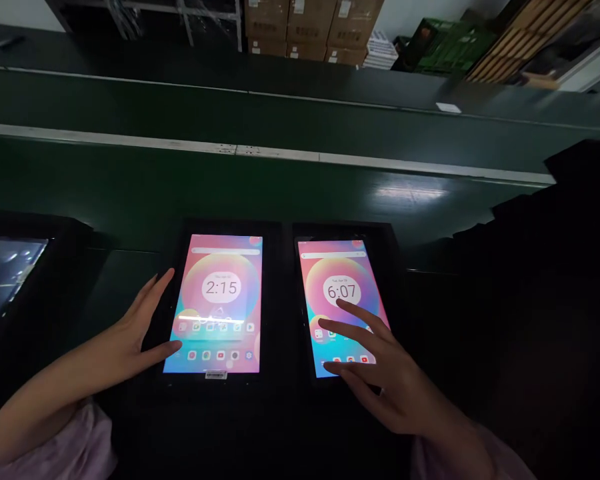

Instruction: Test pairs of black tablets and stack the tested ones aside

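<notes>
Two lit tablets lie side by side in dark trays. The left tablet [220,303] shows a home screen with the clock at 2:15 and a small barcode label [216,375] at its lower edge. On the right tablet [333,267] the clock reads 6:07. My left hand [135,327] is at the left tablet's left side, fingers apart, thumb over the screen's lower left corner. Over the right tablet's lower half spreads my right hand [395,373], its fingers outstretched above the icons. Whether the fingertips touch the glass I cannot tell.
At the far left another device with a dark screen [10,280] sits in a black holder. Stacked black shapes [555,267] stand on the right. A pale strip [280,155] crosses the green surface [145,180]. Cardboard boxes [310,23] and a green crate [450,50] are beyond.
</notes>
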A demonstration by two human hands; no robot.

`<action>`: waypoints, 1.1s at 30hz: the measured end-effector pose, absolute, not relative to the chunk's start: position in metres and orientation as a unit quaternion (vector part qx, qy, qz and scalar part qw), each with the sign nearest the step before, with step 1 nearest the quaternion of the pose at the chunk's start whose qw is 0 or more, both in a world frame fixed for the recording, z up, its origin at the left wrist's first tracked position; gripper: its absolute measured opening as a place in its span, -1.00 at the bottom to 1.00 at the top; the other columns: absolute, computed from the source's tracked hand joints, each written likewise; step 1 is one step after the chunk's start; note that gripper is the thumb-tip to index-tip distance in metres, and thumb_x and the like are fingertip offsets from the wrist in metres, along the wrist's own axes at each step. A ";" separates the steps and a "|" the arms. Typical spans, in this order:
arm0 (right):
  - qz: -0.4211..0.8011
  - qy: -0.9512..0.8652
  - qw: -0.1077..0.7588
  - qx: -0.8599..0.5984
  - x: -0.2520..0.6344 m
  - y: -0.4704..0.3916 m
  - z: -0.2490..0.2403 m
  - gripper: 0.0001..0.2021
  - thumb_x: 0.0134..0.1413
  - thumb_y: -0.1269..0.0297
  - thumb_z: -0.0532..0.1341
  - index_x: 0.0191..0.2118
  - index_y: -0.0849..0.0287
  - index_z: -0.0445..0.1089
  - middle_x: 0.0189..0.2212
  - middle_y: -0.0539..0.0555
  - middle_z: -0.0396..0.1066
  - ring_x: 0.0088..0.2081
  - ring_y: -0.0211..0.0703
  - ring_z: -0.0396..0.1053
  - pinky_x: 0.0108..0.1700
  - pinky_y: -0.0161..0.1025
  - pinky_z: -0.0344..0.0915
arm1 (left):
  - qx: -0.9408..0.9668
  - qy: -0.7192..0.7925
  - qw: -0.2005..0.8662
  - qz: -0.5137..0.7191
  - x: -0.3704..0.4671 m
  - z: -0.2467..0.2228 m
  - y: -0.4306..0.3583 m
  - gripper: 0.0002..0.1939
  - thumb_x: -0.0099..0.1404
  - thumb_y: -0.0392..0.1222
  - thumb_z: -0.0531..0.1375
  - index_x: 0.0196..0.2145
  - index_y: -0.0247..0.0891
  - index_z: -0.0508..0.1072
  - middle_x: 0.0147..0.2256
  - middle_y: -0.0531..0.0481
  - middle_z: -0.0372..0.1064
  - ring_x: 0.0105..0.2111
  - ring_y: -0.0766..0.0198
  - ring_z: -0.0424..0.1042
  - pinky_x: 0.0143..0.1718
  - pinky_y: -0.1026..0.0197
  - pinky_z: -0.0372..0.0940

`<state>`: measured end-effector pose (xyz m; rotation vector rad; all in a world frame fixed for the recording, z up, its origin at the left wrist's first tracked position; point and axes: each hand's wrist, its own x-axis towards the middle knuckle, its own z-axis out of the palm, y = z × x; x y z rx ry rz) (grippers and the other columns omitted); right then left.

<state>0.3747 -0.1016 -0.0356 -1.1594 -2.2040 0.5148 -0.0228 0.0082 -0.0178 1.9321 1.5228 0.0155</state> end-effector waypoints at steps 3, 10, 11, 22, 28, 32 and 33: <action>0.195 -0.836 0.277 -0.432 0.377 -0.104 -0.039 -0.74 0.25 0.53 0.19 -0.24 0.09 0.60 0.31 0.07 0.25 0.44 0.24 -0.07 0.25 0.16 0.29 | 0.726 0.559 0.397 -0.052 -0.029 -0.007 0.012 0.05 0.33 0.31 0.17 0.45 0.14 -0.48 0.48 0.01 -0.56 0.45 -0.21 -0.29 0.36 -0.29 -0.05; 0.130 -0.815 0.374 -0.424 0.389 -0.100 -0.048 -0.69 0.22 0.60 0.14 -0.12 0.15 0.57 0.11 0.18 0.39 0.30 0.16 0.21 0.09 0.04 0.40 | 0.698 0.588 0.384 -0.141 -0.009 0.002 0.008 0.15 0.29 0.25 0.19 0.44 0.02 -0.60 0.45 -0.06 -0.77 0.44 -0.27 -0.46 0.34 -0.35 -0.02; 0.122 -0.808 0.389 -0.425 0.389 -0.099 -0.048 -0.69 0.20 0.62 0.14 -0.13 0.16 0.56 0.06 0.17 0.41 0.24 0.12 0.28 0.05 0.00 0.42 | 0.694 0.592 0.382 -0.146 -0.007 0.002 0.007 0.15 0.29 0.26 0.19 0.44 0.05 -0.60 0.45 -0.05 -0.79 0.43 -0.29 -0.46 0.33 -0.36 0.01; 0.116 -0.748 0.455 -0.468 0.386 -0.100 -0.047 -0.66 0.14 0.67 0.17 -0.15 0.15 0.58 -0.19 0.09 0.50 -0.10 -0.06 0.47 -0.26 -0.12 0.52 | 0.705 0.575 0.396 -0.122 -0.017 -0.002 0.009 0.20 0.25 0.35 0.22 0.42 0.12 -0.64 0.45 0.02 -0.76 0.44 -0.22 -0.41 0.36 -0.26 0.00; 0.120 -0.752 0.454 -0.463 0.383 -0.093 -0.045 -0.71 0.10 0.64 0.21 -0.21 0.16 0.61 -0.25 0.11 0.54 -0.15 -0.06 0.49 -0.28 -0.14 0.53 | 0.725 0.575 0.368 -0.090 -0.032 -0.024 0.010 0.16 0.25 0.32 0.24 0.42 0.23 -0.58 0.47 0.06 -0.64 0.44 -0.30 -0.32 0.28 -0.31 0.16; 0.136 -0.782 0.425 -0.435 0.382 -0.094 -0.042 -0.72 0.12 0.63 0.18 -0.24 0.18 0.59 -0.22 0.13 0.54 -0.11 -0.05 0.46 -0.23 -0.13 0.51 | 0.718 0.586 0.368 -0.080 -0.032 -0.027 0.012 0.17 0.22 0.36 0.25 0.43 0.23 -0.53 0.48 0.03 -0.60 0.41 -0.41 -0.25 0.19 -0.34 0.27; 0.141 -0.790 0.415 -0.430 0.382 -0.095 -0.042 -0.72 0.13 0.62 0.18 -0.24 0.16 0.59 -0.18 0.14 0.54 -0.06 -0.03 0.44 -0.19 -0.10 0.51 | 0.718 0.586 0.368 -0.077 -0.032 -0.026 0.012 0.18 0.22 0.37 0.26 0.43 0.23 -0.52 0.48 0.02 -0.60 0.41 -0.42 -0.26 0.19 -0.34 0.27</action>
